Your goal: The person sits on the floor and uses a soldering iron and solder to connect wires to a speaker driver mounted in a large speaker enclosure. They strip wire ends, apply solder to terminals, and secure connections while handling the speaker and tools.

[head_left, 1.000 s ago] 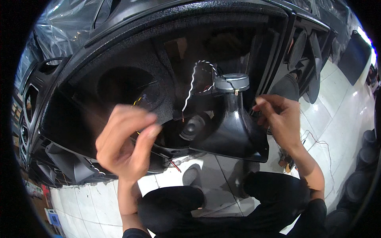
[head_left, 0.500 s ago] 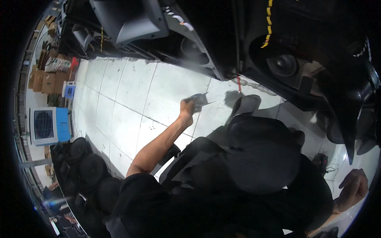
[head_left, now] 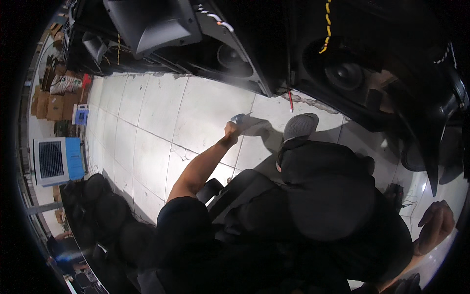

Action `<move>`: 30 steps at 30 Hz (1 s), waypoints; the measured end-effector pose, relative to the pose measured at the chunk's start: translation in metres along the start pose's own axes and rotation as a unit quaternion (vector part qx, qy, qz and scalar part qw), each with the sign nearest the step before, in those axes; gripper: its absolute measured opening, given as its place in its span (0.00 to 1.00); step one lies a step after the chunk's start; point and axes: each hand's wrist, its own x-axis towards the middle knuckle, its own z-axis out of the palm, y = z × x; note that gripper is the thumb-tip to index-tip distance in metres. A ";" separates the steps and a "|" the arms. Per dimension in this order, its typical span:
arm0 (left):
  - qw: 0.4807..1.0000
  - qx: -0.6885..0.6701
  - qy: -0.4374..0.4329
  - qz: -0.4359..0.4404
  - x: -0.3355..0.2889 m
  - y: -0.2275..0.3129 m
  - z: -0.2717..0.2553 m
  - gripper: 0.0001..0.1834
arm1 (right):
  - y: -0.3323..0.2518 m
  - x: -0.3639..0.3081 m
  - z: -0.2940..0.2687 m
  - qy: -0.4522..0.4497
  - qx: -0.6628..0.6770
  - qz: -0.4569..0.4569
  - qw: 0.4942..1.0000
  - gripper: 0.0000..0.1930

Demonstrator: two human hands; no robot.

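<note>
My left hand (head_left: 231,132) reaches out low over the white tiled floor, its fingers closed on a small, thin, shiny grey-blue piece (head_left: 238,118). The piece looks like clear plastic film, but its kind cannot be made out. A shadow falls on the tiles beside it. At the far right my right hand (head_left: 437,221) hangs apart from everything, with loosely bent fingers and nothing visible in them. Ahead of my left hand a red cable end (head_left: 291,102) pokes out from under a black speaker cabinet (head_left: 267,59). My grey mesh shoe (head_left: 300,126) stands on the floor nearby.
Black speaker cabinets line the far side, with a horn (head_left: 155,27), a round driver (head_left: 343,76) and twisted yellow-black wire (head_left: 327,24). More round speakers (head_left: 107,210) stand at left. A blue-white air cooler (head_left: 58,160) and cardboard boxes (head_left: 55,105) are farther left.
The thin piece in my left hand has turned and shows less of its surface. My left forearm is angled slightly differently. The whole view has shifted a little.
</note>
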 end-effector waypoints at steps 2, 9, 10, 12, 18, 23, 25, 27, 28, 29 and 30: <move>0.998 -0.058 -0.004 0.021 -0.004 0.005 0.003 0.24 | 0.005 -0.003 -0.007 -0.012 -0.015 0.014 1.000 0.16; 0.915 -0.294 -0.249 0.121 -0.081 0.043 -0.040 0.22 | 0.049 -0.067 -0.032 0.302 0.068 0.285 0.907 0.18; 0.904 -0.273 -0.259 0.202 -0.082 0.037 -0.061 0.21 | 0.059 -0.060 -0.013 0.292 -0.006 0.220 0.931 0.16; 0.891 0.016 -0.067 0.448 -0.174 0.099 -0.079 0.18 | 0.045 -0.045 0.003 0.347 -0.005 0.324 0.880 0.14; 0.925 -0.188 0.011 0.331 -0.228 0.182 -0.123 0.26 | 0.137 -0.184 -0.035 0.435 -0.038 0.421 0.795 0.13; 0.874 -0.115 0.087 0.464 -0.226 0.235 -0.142 0.28 | 0.211 -0.301 -0.020 0.223 -0.449 0.334 0.798 0.10; 0.810 -0.116 0.089 0.568 -0.233 0.248 -0.140 0.24 | 0.223 -0.321 -0.007 0.140 -0.464 0.374 0.791 0.09; 0.762 0.044 0.249 0.596 -0.251 0.271 -0.139 0.20 | 0.227 -0.319 0.018 0.183 -0.374 0.441 0.795 0.12; 0.639 0.189 0.308 0.680 -0.216 0.275 -0.159 0.19 | 0.234 -0.328 0.029 0.203 -0.328 0.460 0.800 0.15; 0.739 0.050 0.216 0.636 -0.207 0.277 -0.158 0.17 | 0.240 -0.322 0.038 0.215 -0.278 0.522 0.777 0.19; 0.798 -0.115 0.136 0.576 -0.201 0.284 -0.153 0.16 | 0.251 -0.329 0.046 0.276 -0.159 0.589 0.743 0.21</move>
